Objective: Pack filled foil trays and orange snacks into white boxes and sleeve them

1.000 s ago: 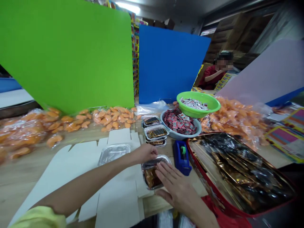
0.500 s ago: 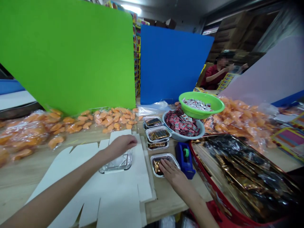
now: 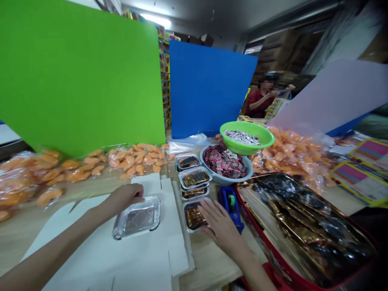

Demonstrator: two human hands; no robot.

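Note:
An empty foil tray (image 3: 141, 217) rests on white cut-out card sheets (image 3: 142, 262). At its far rim, my left hand (image 3: 129, 195) is closed, with fingers curled and thumb against the edge; the fingertips are partly hidden. My right hand (image 3: 222, 226) is open, its spread fingers over the right side of a foil tray holding a gold-brown wrapped packet (image 3: 193, 217). Whether it presses on that packet I cannot tell. Behind it stand stacked foil trays (image 3: 195, 178) with similar packets. A blue tape dispenser (image 3: 230, 208) is just right of my fingers.
A red-rimmed container (image 3: 251, 228) of gold-brown wrappers fills the right. Behind are a pale blue basin (image 3: 250, 169) of small packets and a green bowl (image 3: 269, 139) of sachets. Bagged orange pieces (image 3: 139, 157) line the panels (image 3: 212, 89). A person (image 3: 262, 99) sits beyond.
My left hand has come down and left to the tray's rim, and the tray sits closer to me. My right fingers have shifted toward the right edge of the filled tray.

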